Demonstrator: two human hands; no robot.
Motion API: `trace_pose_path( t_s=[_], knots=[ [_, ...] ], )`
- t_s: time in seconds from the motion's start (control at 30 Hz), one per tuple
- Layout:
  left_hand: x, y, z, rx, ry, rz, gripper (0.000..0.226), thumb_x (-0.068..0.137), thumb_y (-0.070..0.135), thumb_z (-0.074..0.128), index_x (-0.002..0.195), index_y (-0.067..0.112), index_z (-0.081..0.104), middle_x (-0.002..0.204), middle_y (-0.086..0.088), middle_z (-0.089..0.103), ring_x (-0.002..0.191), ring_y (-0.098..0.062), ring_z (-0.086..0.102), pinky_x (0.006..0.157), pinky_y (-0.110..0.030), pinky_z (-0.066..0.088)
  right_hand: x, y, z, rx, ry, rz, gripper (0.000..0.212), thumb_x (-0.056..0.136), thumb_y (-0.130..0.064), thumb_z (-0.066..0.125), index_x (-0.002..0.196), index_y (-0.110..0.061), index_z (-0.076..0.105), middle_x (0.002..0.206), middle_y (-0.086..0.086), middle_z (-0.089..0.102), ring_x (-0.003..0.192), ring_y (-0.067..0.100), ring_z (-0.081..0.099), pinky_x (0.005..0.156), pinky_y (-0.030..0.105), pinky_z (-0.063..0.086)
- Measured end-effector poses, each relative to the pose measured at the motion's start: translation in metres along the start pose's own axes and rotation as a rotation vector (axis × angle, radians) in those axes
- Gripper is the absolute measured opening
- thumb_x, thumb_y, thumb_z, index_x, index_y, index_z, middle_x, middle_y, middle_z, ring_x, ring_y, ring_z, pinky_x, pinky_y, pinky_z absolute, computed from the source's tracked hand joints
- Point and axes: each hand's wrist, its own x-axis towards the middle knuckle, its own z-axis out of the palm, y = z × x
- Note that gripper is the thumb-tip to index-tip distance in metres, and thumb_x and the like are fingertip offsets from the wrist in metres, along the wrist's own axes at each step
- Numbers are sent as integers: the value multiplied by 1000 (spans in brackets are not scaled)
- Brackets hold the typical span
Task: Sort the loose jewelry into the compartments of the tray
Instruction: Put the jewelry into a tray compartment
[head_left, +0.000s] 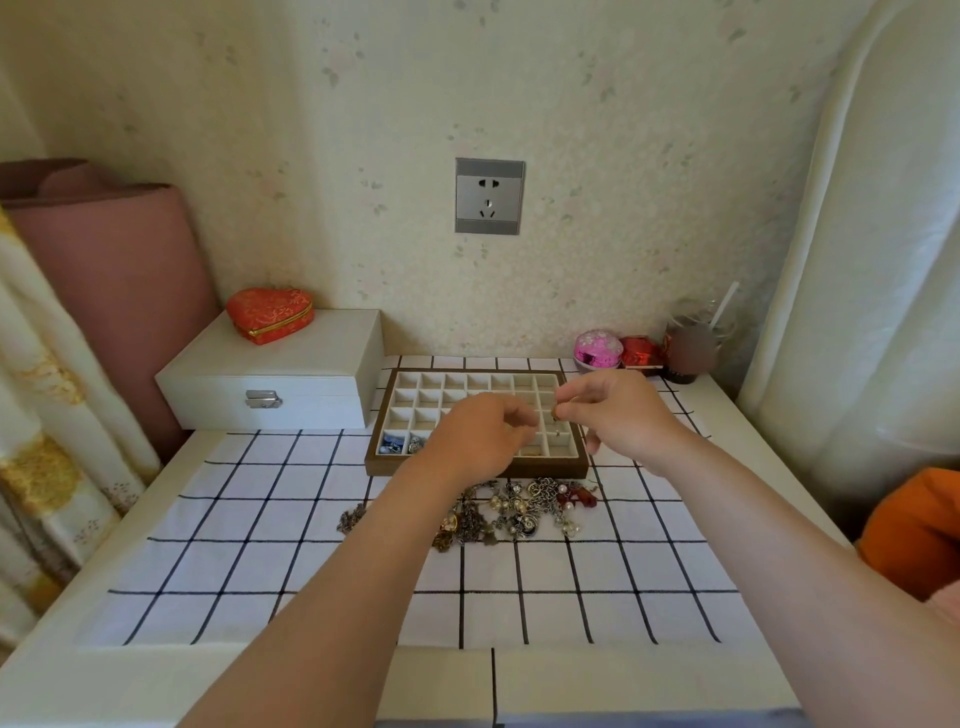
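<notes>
A wooden-rimmed tray (382, 415) with several small white compartments lies on the checked cloth. Its front-left cells hold blue and silver pieces (402, 445). A heap of loose jewelry (519, 506), chains, pearls and a red piece, lies on the cloth just in front of the tray. My right hand (618, 410) hovers over the tray's right side and pinches a small piece of jewelry (556, 414) between thumb and forefinger. My left hand (478, 434) hangs over the tray's middle front with fingers curled; what they hold, if anything, is hidden.
A white jewelry box (270, 374) with a red heart-shaped case (271, 314) on top stands left of the tray. Pink (597, 348) and red (640, 353) small boxes and a dark cup sit at the back right. An orange cushion (914, 530) is at the right edge.
</notes>
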Motion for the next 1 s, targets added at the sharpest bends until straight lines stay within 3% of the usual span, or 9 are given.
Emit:
trace_pose_path(
  t_s=[0.07,0.13,0.23,0.4,0.63,0.83,0.93,1.0],
  knots=[
    [0,-4,3,97,1,11,25,97,30,60,121,28,67,123,8,65,109,-12,58,96,-30,46,3,5,2,-139,-35,-13,12,87,-20,77,95,-26,70,97,-8,71,45,11,61,63,32,57],
    [0,-7,6,183,6,41,26,97,30,60,122,28,67,128,3,64,117,-17,57,101,-36,47,6,10,4,-285,-55,-30,13,85,-25,79,91,-29,69,96,-9,72,61,6,64,68,28,55],
    [1,-8,10,349,-8,104,28,96,34,59,123,31,65,119,0,62,117,-21,51,98,-44,47,9,15,7,-472,-77,-53,11,82,-31,80,86,-35,71,87,-14,70,85,7,66,84,34,55],
    [1,-10,13,427,-34,124,35,95,38,57,130,33,59,120,-1,58,119,-23,47,97,-41,43,5,13,11,-600,-87,-69,7,87,-34,73,93,-36,76,89,-16,66,88,9,62,76,29,49],
    [-1,-9,15,417,-45,119,38,96,37,56,134,33,55,131,-3,54,128,-22,39,104,-43,38,10,19,16,-587,-82,-32,6,90,-36,70,91,-35,76,91,-11,70,89,12,64,79,33,53],
    [0,-7,21,413,-46,148,43,96,37,54,139,33,51,137,-2,51,131,-22,38,107,-42,35,10,23,13,-569,-97,-18,24,94,-39,61,77,-28,74,70,-8,67,71,12,63,59,29,44],
    [2,-5,25,435,-74,176,45,95,42,54,140,37,49,141,-1,47,133,-22,36,111,-45,33,8,24,8,-495,-145,-7,28,93,-29,55,74,-24,75,66,-7,65,72,17,64,63,33,46],
    [1,-6,28,490,-101,189,48,95,46,52,142,39,46,147,-1,42,136,-22,32,113,-45,29,5,22,2,-492,-140,-12,27,92,-26,53,82,-29,77,76,-13,68,80,13,64,71,33,51]
  ],
)
